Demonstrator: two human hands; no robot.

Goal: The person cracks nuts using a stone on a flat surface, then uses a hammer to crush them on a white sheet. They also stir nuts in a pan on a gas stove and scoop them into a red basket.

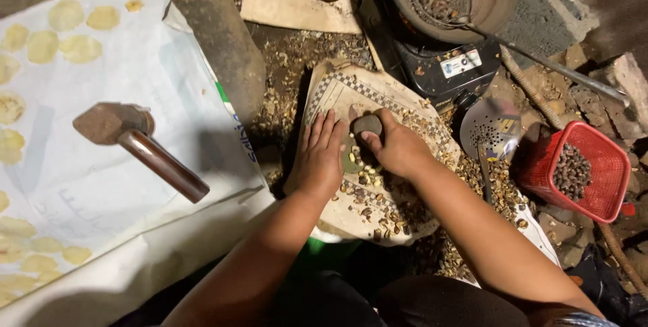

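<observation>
Cracking nuts with a stone, partway through the batch

Your right hand (398, 148) grips the round stone (368, 124) over the pale kernels (361, 164) at the middle of the patterned cloth (337, 91); your left hand (318, 158) lies flat and empty just beside them. Broken shells (388, 215) litter the cloth's near edge, while the red basket (594, 192) off its right edge holds uncracked nuts (570, 170)

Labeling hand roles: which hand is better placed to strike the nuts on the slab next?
Right, probably. The right hand already grips the round stone just above the pale nuts. The left hand lies flat on the slab beside them, empty, seemingly steadying.
</observation>
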